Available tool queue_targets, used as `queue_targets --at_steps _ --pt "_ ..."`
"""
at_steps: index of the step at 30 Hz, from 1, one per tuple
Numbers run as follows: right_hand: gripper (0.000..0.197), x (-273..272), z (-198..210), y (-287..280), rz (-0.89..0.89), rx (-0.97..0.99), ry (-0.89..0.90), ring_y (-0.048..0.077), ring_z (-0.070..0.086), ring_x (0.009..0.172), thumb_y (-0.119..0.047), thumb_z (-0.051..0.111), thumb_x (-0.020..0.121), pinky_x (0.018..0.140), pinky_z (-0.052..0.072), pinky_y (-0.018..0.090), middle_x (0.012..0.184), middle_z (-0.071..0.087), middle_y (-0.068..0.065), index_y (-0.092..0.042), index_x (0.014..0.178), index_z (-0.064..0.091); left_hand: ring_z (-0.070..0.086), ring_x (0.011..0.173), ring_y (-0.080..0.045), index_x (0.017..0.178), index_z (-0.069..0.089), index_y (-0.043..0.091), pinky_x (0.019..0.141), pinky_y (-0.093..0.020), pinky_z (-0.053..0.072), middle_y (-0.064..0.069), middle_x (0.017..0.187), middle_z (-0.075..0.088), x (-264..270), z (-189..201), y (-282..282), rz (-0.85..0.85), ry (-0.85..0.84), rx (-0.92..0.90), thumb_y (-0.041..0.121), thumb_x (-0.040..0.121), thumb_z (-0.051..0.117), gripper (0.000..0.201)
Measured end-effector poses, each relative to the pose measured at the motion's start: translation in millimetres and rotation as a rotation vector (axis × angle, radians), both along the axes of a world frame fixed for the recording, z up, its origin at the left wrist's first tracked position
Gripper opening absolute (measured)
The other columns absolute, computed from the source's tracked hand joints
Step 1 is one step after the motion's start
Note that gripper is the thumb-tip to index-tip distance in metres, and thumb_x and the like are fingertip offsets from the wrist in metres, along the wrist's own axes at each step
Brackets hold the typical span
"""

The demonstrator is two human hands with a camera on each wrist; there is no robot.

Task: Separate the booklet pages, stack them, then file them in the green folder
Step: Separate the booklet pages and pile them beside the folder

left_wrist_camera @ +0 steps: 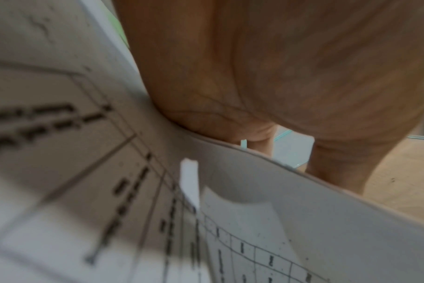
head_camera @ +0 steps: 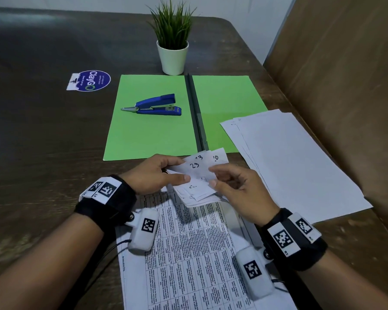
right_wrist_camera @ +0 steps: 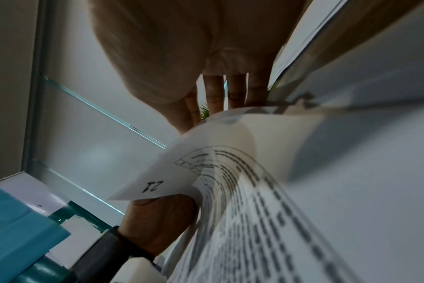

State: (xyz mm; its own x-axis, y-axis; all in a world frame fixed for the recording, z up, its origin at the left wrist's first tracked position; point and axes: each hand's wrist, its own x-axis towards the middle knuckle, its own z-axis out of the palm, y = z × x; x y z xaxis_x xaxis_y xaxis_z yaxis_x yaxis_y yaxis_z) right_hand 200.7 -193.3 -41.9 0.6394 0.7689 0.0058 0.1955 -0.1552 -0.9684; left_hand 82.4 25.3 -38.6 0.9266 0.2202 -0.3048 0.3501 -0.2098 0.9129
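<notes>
Left hand [head_camera: 159,173]: pinched the booklet [head_camera: 195,175] corner.
Right hand [head_camera: 235,186]: fingers curled, gripped same pages.
Green folder [head_camera: 148,130]: lay open mid-table, stapler [head_camera: 154,105] on it.

The table [head_camera: 43,142] at the left of the frame looked like dark wood with a worn sheen. The green folder [head_camera: 148,135] was matt card, the booklet pages [head_camera: 193,253] thin matt paper, the stapler [head_camera: 157,105] glossy blue plastic with a metal tip.

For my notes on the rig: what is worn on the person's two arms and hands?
Both forearms are bare, without sleeves. The left hand and right hand wear no gloves. Each wrist has a black strap with white square-code tags, a white padded camera pod below, and thin black cables.
</notes>
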Motion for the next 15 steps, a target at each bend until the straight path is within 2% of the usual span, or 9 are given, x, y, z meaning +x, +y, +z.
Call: queue_targets --at_steps 1,3,5,7,9,12,15 --pt "0.029 0.1 0.0 -0.6 0.018 -0.001 -0.066 0.016 0.068 0.089 -0.012 0.078 0.083 0.071 0.060 0.031 0.104 0.070 -0.010 -0.037 0.097 0.074 0.070 0.109 -0.021 0.114 0.074 0.026 0.106 -0.049 0.050 0.004 0.114 0.076 -0.1 0.4 0.0 -0.010 -0.008 0.016 0.026 0.088 0.078 0.026" --pt "0.025 1.8 1.0 -2.4 0.064 -0.034 -0.201 0.011 0.066 0.096 -0.017 0.082 0.078 0.077 0.058 0.032 0.116 0.064 -0.018 -0.036 0.092 0.072 0.070 0.108 -0.020 0.111 0.075 0.026 0.105 -0.048 0.050 0.005 0.112 0.076 0.1 0.8 -0.2 -0.024 -0.018 0.057 0.023 0.089 0.076 0.022" --pt "0.020 3.1 4.9 -3.3 0.101 -0.081 -0.268 0.010 0.063 0.101 -0.032 0.082 0.075 0.080 0.057 0.035 0.121 0.059 -0.023 -0.037 0.091 0.071 0.071 0.107 -0.017 0.115 0.074 0.025 0.105 -0.045 0.051 0.007 0.113 0.076 0.2 2.6 -1.7 -0.015 -0.009 0.043 0.022 0.090 0.075 0.025" --pt "0.024 5.1 8.9 -4.0 0.125 -0.120 -0.365 0.011 0.060 0.105 -0.046 0.076 0.073 0.082 0.055 0.039 0.118 0.055 -0.023 -0.039 0.095 0.072 0.071 0.108 -0.016 0.120 0.072 0.023 0.106 -0.045 0.051 0.008 0.114 0.076 0.2 3.4 -2.2 -0.014 -0.004 0.029 0.022 0.090 0.074 0.030" --pt "0.032 7.3 11.4 -4.7 0.143 -0.144 -0.473 0.009 0.056 0.109 -0.049 0.074 0.072 0.087 0.052 0.036 0.110 0.053 -0.020 -0.036 0.101 0.074 0.071 0.108 -0.014 0.120 0.072 0.023 0.105 -0.044 0.051 0.009 0.115 0.076 0.2 3.6 -2.1 -0.025 -0.011 0.041 0.022 0.091 0.073 0.030" --pt "0.041 8.7 13.8 -4.8 0.179 -0.188 -0.523 0.007 0.052 0.107 -0.053 0.073 0.072 0.088 0.050 0.033 0.102 0.052 -0.019 -0.031 0.106 0.076 0.070 0.108 -0.014 0.116 0.074 0.026 0.105 -0.045 0.051 0.011 0.115 0.075 0.1 4.1 -1.9 -0.050 -0.023 0.079 0.023 0.092 0.073 0.025" --pt "0.032 10.1 12.2 -2.6 0.177 -0.218 -0.562 0.008 0.052 0.100 -0.051 0.072 0.078 0.083 0.049 0.035 0.095 0.053 -0.017 -0.031 0.103 0.078 0.070 0.105 -0.020 0.110 0.076 0.029 0.103 -0.049 0.051 0.008 0.111 0.076 1.0 4.5 -1.0 -0.058 -0.014 0.106 0.029 0.090 0.075 0.020"
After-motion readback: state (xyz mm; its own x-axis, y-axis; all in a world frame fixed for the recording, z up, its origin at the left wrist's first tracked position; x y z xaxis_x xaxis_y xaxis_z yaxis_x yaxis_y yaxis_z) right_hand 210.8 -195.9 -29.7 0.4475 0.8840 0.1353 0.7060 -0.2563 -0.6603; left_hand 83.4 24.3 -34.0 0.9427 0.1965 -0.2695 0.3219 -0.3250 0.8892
